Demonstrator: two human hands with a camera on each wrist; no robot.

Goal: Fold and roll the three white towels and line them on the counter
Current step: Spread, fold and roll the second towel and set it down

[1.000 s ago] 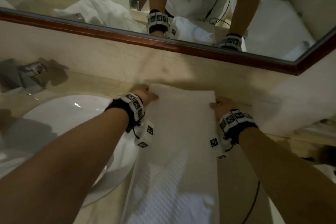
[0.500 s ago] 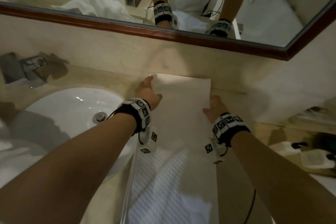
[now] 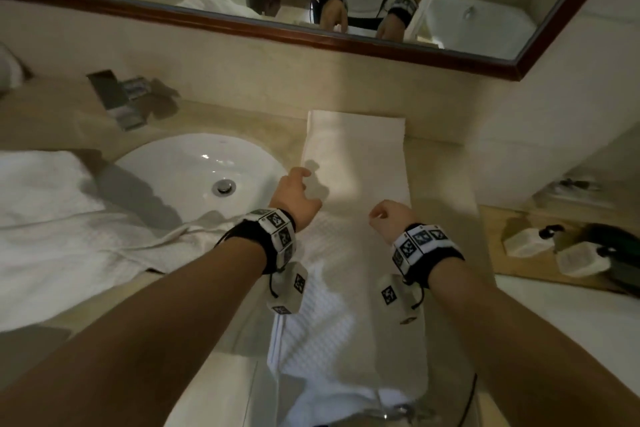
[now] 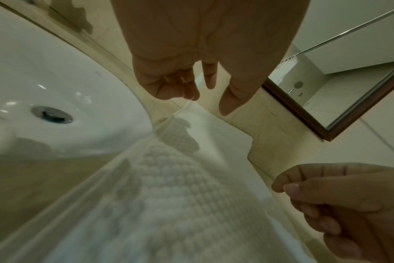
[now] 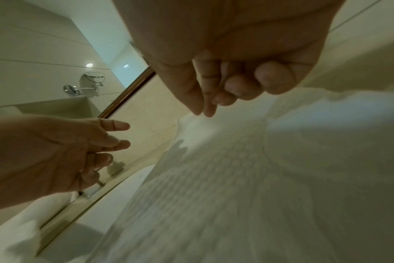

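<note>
A long white towel (image 3: 356, 163), folded into a narrow strip, lies flat on the counter from the wall to the front edge and hangs over it. My left hand (image 3: 300, 184) hovers over the towel's left edge near the sink, fingers loosely spread and holding nothing. My right hand (image 3: 386, 217) hangs above the towel's right half with its fingers curled in, also empty. The left wrist view shows the left fingers (image 4: 187, 89) above the waffle-textured towel (image 4: 180, 195). In the right wrist view the right fingers (image 5: 216, 99) curl above the towel (image 5: 236, 178). A second white towel (image 3: 59, 218) lies crumpled at the left.
A white sink (image 3: 180, 163) sits left of the towel, with a faucet (image 3: 117, 97) behind it. The crumpled towel drapes over the sink's near rim. A framed mirror (image 3: 381, 42) runs along the wall. Toiletry bottles (image 3: 526, 243) stand on a tray at the right.
Both hands have let go of the towel's far end and drawn back toward me. The towel stays flat. More of the counter and the left towel has come into view.
</note>
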